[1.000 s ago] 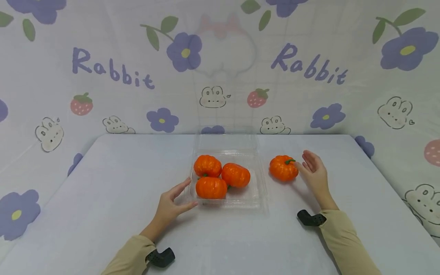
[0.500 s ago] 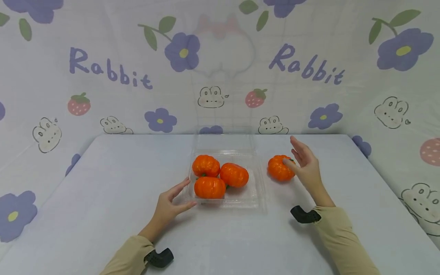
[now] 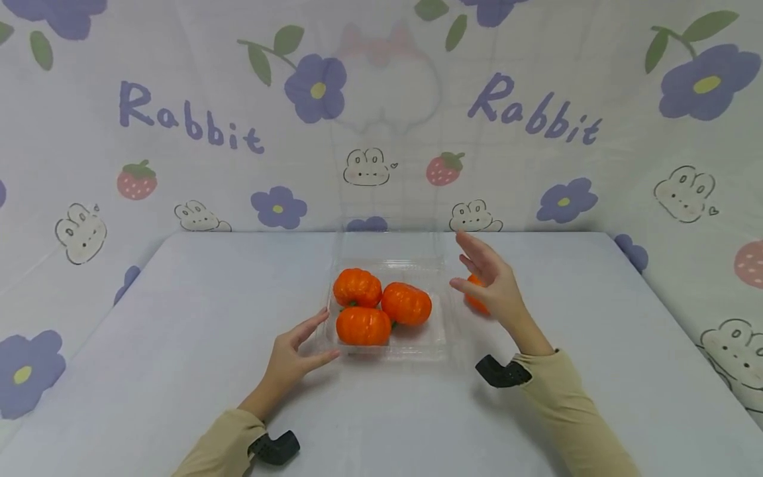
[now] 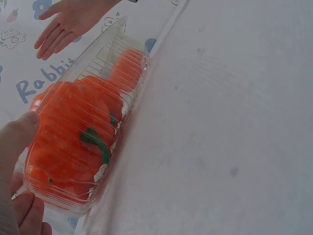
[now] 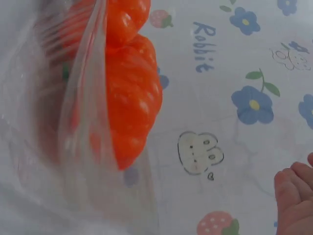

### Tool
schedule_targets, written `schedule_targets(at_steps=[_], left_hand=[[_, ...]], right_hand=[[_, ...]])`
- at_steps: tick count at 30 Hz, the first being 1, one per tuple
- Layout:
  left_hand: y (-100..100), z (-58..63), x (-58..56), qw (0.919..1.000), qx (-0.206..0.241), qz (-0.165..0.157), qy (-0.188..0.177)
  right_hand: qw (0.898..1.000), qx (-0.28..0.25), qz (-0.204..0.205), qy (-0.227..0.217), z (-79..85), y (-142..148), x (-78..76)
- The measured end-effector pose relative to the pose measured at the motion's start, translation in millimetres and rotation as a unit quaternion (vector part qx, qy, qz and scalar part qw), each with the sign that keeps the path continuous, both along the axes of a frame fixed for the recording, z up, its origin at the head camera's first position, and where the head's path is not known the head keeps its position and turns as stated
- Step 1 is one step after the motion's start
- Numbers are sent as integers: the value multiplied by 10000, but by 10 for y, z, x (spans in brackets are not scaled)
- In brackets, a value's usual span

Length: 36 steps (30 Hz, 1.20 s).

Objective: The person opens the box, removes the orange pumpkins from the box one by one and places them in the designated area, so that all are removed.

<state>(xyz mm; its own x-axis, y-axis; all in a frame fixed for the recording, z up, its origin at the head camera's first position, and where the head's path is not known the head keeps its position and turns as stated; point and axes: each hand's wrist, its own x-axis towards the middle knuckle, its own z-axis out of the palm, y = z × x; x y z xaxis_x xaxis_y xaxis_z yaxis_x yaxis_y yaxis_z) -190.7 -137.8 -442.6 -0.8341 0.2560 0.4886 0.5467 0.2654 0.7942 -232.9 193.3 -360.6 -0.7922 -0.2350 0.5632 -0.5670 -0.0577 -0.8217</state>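
Three small orange toy pumpkins (image 3: 363,326) with green stems sit in a clear plastic clamshell box (image 3: 424,343), its lid raised at the back. My left hand (image 3: 290,351) rests at the box's left side, thumb and fingers spread around the front left corner. The left wrist view shows the thumb (image 4: 19,133) and fingertips right at the plastic wall. Right of the box, my right hand (image 3: 496,286) is raised with fingers extended and holds nothing. Behind it, a fourth pumpkin (image 3: 475,299) is mostly hidden. Fingers of the right hand (image 5: 296,196) also show in the right wrist view.
All of this stands on a white table (image 3: 197,318). A hanging cloth (image 3: 381,119) printed with flowers, rabbits and strawberries rises behind the table's back edge. Black devices (image 3: 503,372) are strapped at both wrists, over beige sleeves (image 3: 572,404).
My right hand has moved left from beside the loose pumpkin, passing in front of it and now covering most of it. The left hand, box and three pumpkins have stayed put.
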Motion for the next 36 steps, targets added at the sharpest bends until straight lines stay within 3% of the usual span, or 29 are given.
schedule_targets(at_steps=[5, 14, 25, 30, 36], left_hand=[[24, 87, 33, 10000, -4, 18, -75], [7, 77, 30, 10000, 36, -11, -78], [33, 70, 50, 9997, 90, -72, -200], [33, 79, 59, 9997, 87, -12, -210], [29, 90, 45, 9999, 25, -21, -105]], right_hand=[[9980, 257, 561, -135, 15, -187, 2], [9887, 1358, 590, 215, -58, -357, 122], [9695, 2344, 714, -105, -76, -449, 257], [9644, 2486, 897, 38, -137, -463, 216], [9568, 2785, 824, 119, -368, -428, 54]])
